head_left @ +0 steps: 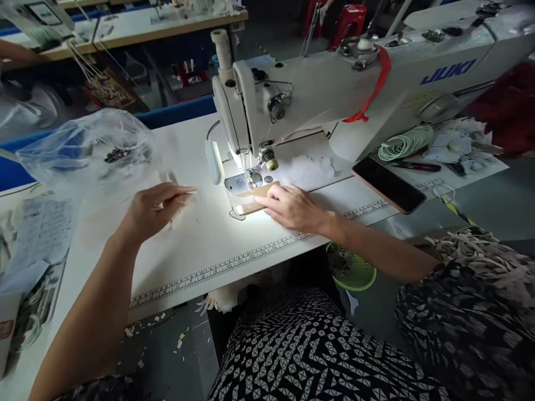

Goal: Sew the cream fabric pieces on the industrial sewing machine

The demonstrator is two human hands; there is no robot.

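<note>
My right hand [295,210] rests by the needle of a white sewing machine [309,83], its fingers bent over a flat tan piece [249,208] just in front of the presser foot [251,177]. Whether that piece is leather or cloth I cannot tell. Out to the left, my left hand [152,211] is raised a little over the white table, thumb and fingers pinched together. Something small and pale shows at its fingertips, but it is blurred. A lamp lights the metal needle plate [236,184].
A clear plastic bag [96,147] lies at the back left, near printed papers [39,234]. A phone [388,185], a coil of pale cord [406,143] and scraps [453,142] lie right. A ruler strip [225,269] lines the front edge; a green basket [359,273] stands below.
</note>
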